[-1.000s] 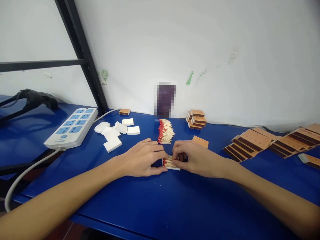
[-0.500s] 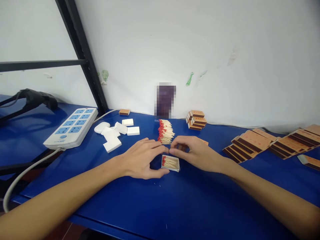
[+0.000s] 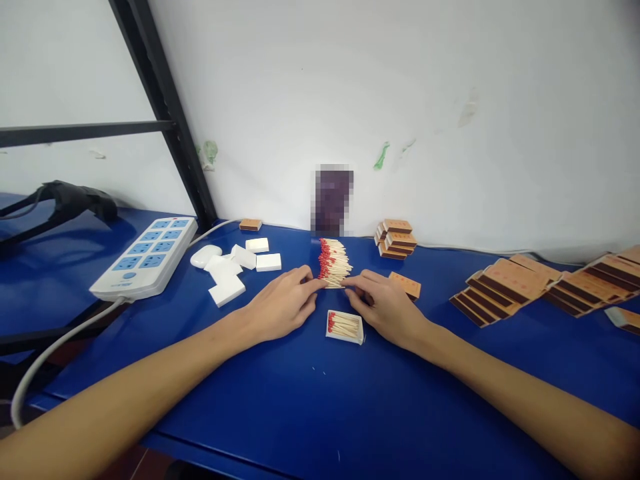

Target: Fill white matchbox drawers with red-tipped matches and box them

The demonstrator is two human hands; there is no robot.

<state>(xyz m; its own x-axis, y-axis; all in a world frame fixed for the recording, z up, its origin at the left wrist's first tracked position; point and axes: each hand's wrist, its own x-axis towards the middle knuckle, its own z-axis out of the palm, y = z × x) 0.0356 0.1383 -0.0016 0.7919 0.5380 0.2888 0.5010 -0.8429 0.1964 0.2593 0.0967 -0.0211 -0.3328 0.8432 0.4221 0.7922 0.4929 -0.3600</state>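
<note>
A bundle of red-tipped matches [image 3: 335, 263] lies in a row on the blue table. My left hand [image 3: 287, 303] is at its near left corner, index fingertip touching the red heads, thumb apart and nothing held. From the other side, my right hand [image 3: 387, 307] has its index fingertip at the plain stick ends, with the thumb lower and apart. Just in front of both hands sits a white matchbox tray [image 3: 359, 339] partly filled with matches. An orange matchbox sleeve [image 3: 406, 285] lies behind my right hand, partly covered by it.
White empty-looking trays [image 3: 227, 290] lie left, beside a white case [image 3: 205, 255] and a power strip [image 3: 145, 257]. Stacked matchboxes [image 3: 397, 241] stand near the wall. Overlapping matchbox sleeves [image 3: 513, 280] spread along the right. One matchbox [image 3: 250, 225] lies at the back left.
Both hands have moved away from the filled tray to the near end of the match bundle. My left thumb has left the tray's side, and the right fingers have opened from a pinch.
</note>
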